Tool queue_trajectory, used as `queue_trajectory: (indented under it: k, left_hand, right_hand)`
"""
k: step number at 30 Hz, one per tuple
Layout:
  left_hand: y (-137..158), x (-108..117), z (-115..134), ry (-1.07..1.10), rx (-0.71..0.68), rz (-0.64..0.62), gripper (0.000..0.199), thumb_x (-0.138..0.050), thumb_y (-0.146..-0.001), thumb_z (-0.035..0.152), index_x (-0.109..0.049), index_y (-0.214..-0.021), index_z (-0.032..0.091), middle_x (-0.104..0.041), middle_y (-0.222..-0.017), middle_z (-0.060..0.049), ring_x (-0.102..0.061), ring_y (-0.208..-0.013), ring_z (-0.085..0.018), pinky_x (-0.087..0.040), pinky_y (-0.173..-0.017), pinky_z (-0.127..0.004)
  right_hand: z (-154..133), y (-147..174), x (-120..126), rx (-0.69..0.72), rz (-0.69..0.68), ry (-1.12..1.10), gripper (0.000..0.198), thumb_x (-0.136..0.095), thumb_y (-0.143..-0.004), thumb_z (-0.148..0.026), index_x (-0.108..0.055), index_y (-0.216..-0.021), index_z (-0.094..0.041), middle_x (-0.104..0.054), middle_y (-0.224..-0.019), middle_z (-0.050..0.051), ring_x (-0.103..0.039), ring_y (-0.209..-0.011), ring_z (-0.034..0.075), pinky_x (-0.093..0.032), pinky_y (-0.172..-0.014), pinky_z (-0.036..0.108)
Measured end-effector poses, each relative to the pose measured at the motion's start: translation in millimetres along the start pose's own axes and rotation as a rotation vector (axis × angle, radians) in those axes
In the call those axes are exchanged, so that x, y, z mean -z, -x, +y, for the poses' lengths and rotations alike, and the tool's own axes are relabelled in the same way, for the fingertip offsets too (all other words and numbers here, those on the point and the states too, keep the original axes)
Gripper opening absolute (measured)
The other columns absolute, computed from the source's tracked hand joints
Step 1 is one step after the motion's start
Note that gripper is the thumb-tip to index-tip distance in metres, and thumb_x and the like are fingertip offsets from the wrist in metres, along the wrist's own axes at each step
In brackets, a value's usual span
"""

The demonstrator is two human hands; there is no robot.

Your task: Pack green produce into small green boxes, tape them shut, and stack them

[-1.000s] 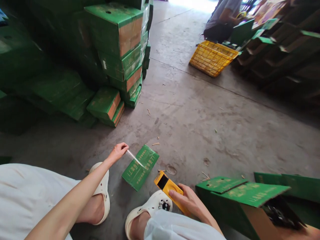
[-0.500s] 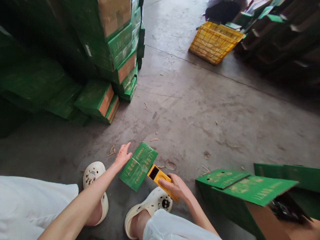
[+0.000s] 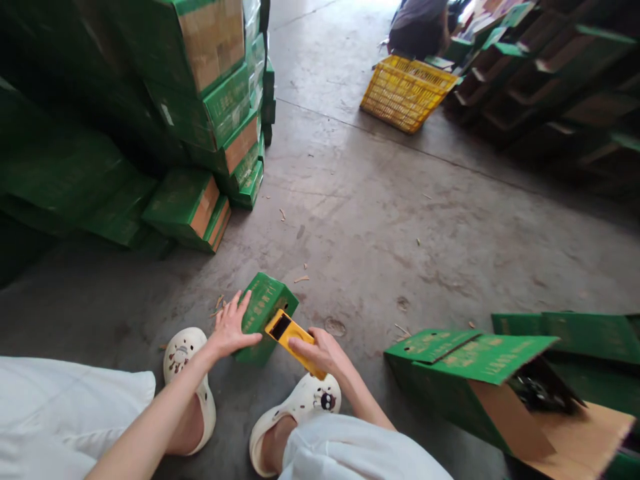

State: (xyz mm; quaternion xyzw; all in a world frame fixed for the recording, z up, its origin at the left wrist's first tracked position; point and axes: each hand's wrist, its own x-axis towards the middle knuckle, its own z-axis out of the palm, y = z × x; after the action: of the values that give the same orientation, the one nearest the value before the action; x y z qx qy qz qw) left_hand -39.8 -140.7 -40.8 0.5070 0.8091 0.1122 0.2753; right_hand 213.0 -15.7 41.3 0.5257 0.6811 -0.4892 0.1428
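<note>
A small green cardboard box with yellowish printing stands on the floor in front of my feet. My left hand lies against its left side, fingers spread and thumb stretched across the near face. My right hand is closed around a yellow handheld device with a dark panel at its front end. That end is right at the box's right side; whether it touches, I cannot tell. Part of the box is hidden behind my left hand and the device.
Stacked green cartons rise at the left. On the right lies an open green carton with dark contents. A yellow plastic crate stands farther off, beside a crouching person. More boxes fill the upper right. Scraps litter the concrete floor.
The box has tipped, so a printed side and an end with a hole now show. My left hand has come onto it with fingers spread. The yellow device has moved left and up.
</note>
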Motion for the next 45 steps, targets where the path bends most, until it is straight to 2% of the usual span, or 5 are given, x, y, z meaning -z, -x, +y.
queue_trajectory:
  k: [4, 10, 25, 35, 45]
  left_hand:
    - [-4, 26, -28, -0.027, 0.008, 0.145, 0.080, -0.069, -0.087, 0.044, -0.047, -0.161, 0.023, -0.033, -0.173, -0.017, -0.034, -0.158, -0.038, -0.034, -0.124, -0.057]
    - [42, -16, 22, -0.294, 0.011, 0.350, 0.125, -0.083, -0.079, 0.046, -0.006, -0.173, 0.016, -0.018, -0.177, -0.021, -0.020, -0.162, -0.040, -0.019, -0.129, -0.062]
    - [-2, 10, -37, -0.224, 0.197, 0.076, 0.133, -0.081, -0.073, 0.068, -0.002, -0.172, 0.026, -0.023, -0.176, -0.018, -0.042, -0.147, -0.043, -0.028, -0.120, -0.061]
    - [12, -16, 3, -0.357, 0.152, 0.197, 0.131, -0.092, -0.065, 0.050, -0.019, -0.171, 0.026, 0.001, -0.178, -0.026, -0.007, -0.162, -0.051, -0.018, -0.123, -0.071]
    - [8, -7, 3, -0.351, 0.100, 0.191, 0.129, -0.091, -0.062, 0.034, -0.023, -0.170, 0.033, -0.009, -0.177, -0.022, -0.023, -0.156, -0.049, -0.022, -0.121, -0.069]
  right_hand:
    - [-32, -21, -11, 0.108, -0.031, 0.002, 0.046, -0.067, -0.089, -0.064, -0.067, -0.089, -0.018, -0.074, -0.089, 0.008, -0.068, -0.082, 0.023, -0.035, -0.060, 0.027]
    - [-40, -30, -17, 0.115, -0.043, -0.007, 0.049, -0.067, -0.089, -0.069, -0.064, -0.086, -0.020, -0.073, -0.086, 0.007, -0.067, -0.080, 0.022, -0.035, -0.060, 0.027]
    - [46, 45, -10, -0.091, 0.015, 0.015, 0.043, -0.061, -0.088, -0.063, -0.060, -0.082, -0.021, -0.070, -0.080, 0.005, -0.064, -0.077, 0.023, -0.034, -0.062, 0.031]
    - [45, -15, -23, -0.146, -0.018, 0.145, 0.044, -0.062, -0.089, -0.063, -0.063, -0.083, -0.019, -0.072, -0.088, 0.010, -0.066, -0.084, 0.026, -0.035, -0.065, 0.031]
    - [52, 86, 20, -0.112, -0.007, -0.098, 0.053, -0.068, -0.078, -0.075, -0.070, -0.088, -0.023, -0.073, -0.084, 0.007, -0.065, -0.080, 0.028, -0.043, -0.066, 0.032]
